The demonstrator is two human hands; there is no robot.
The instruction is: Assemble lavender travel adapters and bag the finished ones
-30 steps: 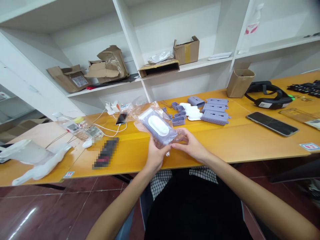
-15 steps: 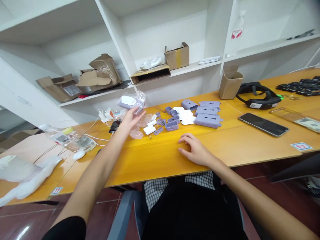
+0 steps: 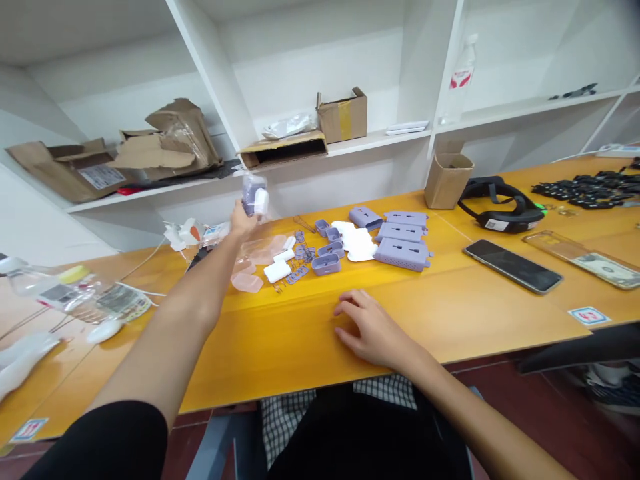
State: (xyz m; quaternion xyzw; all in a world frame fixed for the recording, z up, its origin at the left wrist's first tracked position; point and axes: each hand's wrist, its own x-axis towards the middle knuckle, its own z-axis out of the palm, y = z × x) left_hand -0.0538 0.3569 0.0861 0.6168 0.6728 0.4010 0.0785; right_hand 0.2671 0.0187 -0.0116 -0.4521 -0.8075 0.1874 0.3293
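Observation:
At the back left of the table, my left hand (image 3: 243, 221) is closed on a clear plastic bag (image 3: 255, 195) with purple and white parts in it. The bag is raised near the shelf edge and slightly blurred. My right hand (image 3: 369, 328) rests at the front of the table with its fingers loosely bent and apart, holding nothing. Between the hands lie small purple cases (image 3: 326, 264), white pieces (image 3: 277, 271), pinkish translucent covers (image 3: 247, 283) and small metal parts (image 3: 279, 287). Flat white pieces (image 3: 359, 243) lie beside several larger purple housings (image 3: 404, 254).
To the right are a phone (image 3: 513, 266), a black headset (image 3: 505, 207), a clear case (image 3: 590, 257) and an upright cardboard box (image 3: 449, 179). Plastic bottles (image 3: 80, 293) and cables stand left. Shelves (image 3: 380, 141) with cardboard boxes (image 3: 345, 118) run along the back.
My left hand has turned, and the bag now stands more upright in it. My right hand stays on the table with little change. The view has shifted to the right.

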